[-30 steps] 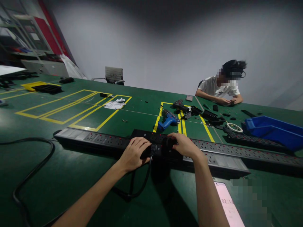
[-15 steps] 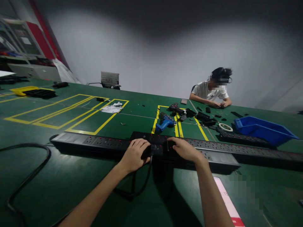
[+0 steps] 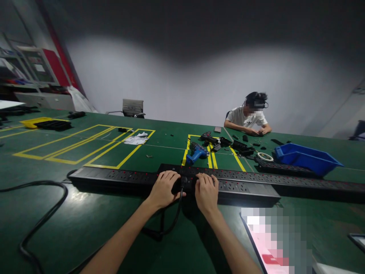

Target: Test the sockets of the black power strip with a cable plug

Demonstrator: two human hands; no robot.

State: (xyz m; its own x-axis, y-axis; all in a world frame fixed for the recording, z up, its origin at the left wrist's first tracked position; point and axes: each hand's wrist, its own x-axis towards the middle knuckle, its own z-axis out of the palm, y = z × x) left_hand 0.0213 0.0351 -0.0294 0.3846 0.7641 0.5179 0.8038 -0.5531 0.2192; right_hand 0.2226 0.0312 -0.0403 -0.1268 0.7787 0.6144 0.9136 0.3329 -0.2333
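Note:
A long black power strip (image 3: 108,176) with rows of sockets and small red switches lies across the table before me. My left hand (image 3: 167,188) is closed over its middle, fingers on top and thumb at the front edge. A black plug (image 3: 185,181) stands in a socket between my hands, its cord hanging over the front. To the right of the plug, my right hand (image 3: 207,190) grips the strip with bent fingers on top; its thumb is hidden. Another long power strip (image 3: 296,184) lies directly behind, reaching far to the right.
Beyond the strips lie a blue power drill (image 3: 196,153), a darker drill (image 3: 208,136), a roll of tape (image 3: 265,156) and a blue bin (image 3: 310,160). A black cable (image 3: 54,207) loops at left. Across the green table sits a person (image 3: 246,116).
My right hand has moved left, closer to the plug, from a pinching pose to fingers laid over the strip. My left hand stays in place. The view has tilted slightly upward.

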